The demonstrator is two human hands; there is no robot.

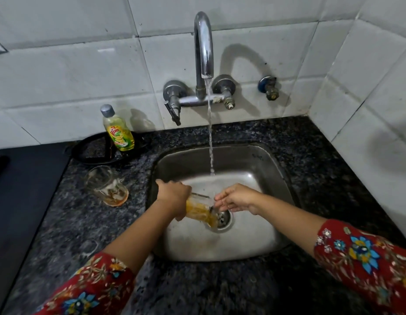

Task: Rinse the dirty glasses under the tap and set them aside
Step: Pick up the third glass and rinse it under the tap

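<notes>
Early in the job: left hand (173, 196) grips a tipped glass (200, 211) over the drain, right hand (235, 198) loose-fingered at its mouth, while another dirty glass (106, 186) waits left.

A clear glass (200, 211), streaked inside with orange-yellow residue, is held tilted low over the steel sink (261, 242) near the centre of the frame, its mouth turned down toward the drain (223, 220). A thin stream of water (210, 133) is seen falling from the curved chrome tap (204, 46) at upper centre, landing just behind that glass. A second clear glass (106, 186), with brownish dregs at its base, is seen on the dark counter at centre left.
</notes>
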